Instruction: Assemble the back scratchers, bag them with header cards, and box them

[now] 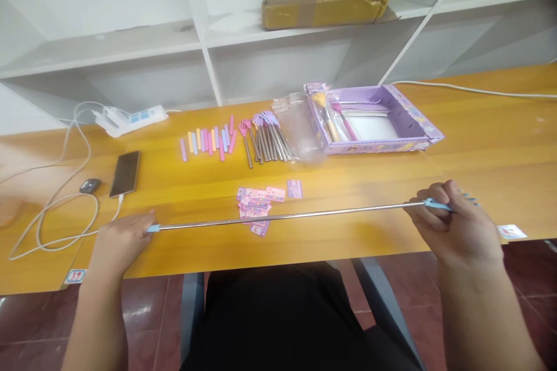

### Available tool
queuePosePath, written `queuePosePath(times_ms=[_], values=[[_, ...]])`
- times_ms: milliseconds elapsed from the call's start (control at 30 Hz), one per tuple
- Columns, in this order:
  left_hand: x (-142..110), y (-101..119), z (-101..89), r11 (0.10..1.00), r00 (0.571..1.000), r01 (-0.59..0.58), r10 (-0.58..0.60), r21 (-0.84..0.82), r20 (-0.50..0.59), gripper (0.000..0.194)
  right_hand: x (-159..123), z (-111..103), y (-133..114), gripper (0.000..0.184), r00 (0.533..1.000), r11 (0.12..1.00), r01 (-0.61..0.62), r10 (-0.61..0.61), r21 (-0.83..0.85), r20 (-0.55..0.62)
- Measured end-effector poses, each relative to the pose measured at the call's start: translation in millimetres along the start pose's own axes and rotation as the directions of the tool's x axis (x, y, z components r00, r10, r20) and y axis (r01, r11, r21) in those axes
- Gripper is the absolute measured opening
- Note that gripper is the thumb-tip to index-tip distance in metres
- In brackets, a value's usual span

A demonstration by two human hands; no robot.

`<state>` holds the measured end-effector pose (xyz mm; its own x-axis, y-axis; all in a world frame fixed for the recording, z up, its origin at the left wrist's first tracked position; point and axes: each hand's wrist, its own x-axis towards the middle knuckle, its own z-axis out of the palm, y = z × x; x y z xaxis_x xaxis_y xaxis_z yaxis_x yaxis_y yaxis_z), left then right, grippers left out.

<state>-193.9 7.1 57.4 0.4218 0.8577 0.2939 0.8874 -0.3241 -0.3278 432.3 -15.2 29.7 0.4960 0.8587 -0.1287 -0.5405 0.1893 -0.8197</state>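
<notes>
A telescopic back scratcher (300,215) with a silver rod is stretched out to full width above the front of the table. My left hand (124,242) is closed round its light blue handle end. My right hand (456,223) is closed round the other end, with the blue claw tips poking out past the fingers. Beneath the rod lies a loose pile of small pink and purple cards (255,206), one card (295,188) apart from it. Behind these, several collapsed back scratchers (270,136) with purple and pink claws lie side by side.
Pastel handle tubes (210,140) lie left of the back scratchers. Clear plastic bags (300,127) lie beside a purple display box (418,142) holding bagged back scratchers. At left are a phone (125,174), cables and a power strip (134,120). A taped carton (326,0) sits on the shelf.
</notes>
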Motion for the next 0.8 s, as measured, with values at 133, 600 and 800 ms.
queuePosePath(times_ms=[133,600,800], values=[[0,2,1.1,0.999,1.0,0.027,-0.026,-0.019,0.015,0.036,1,-1,1,0.046,1.0,1.0,0.011,-0.011,0.006,-0.006],[14,13,-4.5,0.978,0.964,0.205,-0.195,-0.037,0.18,0.038,6,19,21,0.042,0.994,0.998,0.061,-0.06,0.009,-0.09],[19,28,-23.5,0.962,0.901,0.27,-0.27,0.048,0.338,0.032,14,28,10,0.041,0.989,0.991,0.102,-0.091,0.091,-0.117]])
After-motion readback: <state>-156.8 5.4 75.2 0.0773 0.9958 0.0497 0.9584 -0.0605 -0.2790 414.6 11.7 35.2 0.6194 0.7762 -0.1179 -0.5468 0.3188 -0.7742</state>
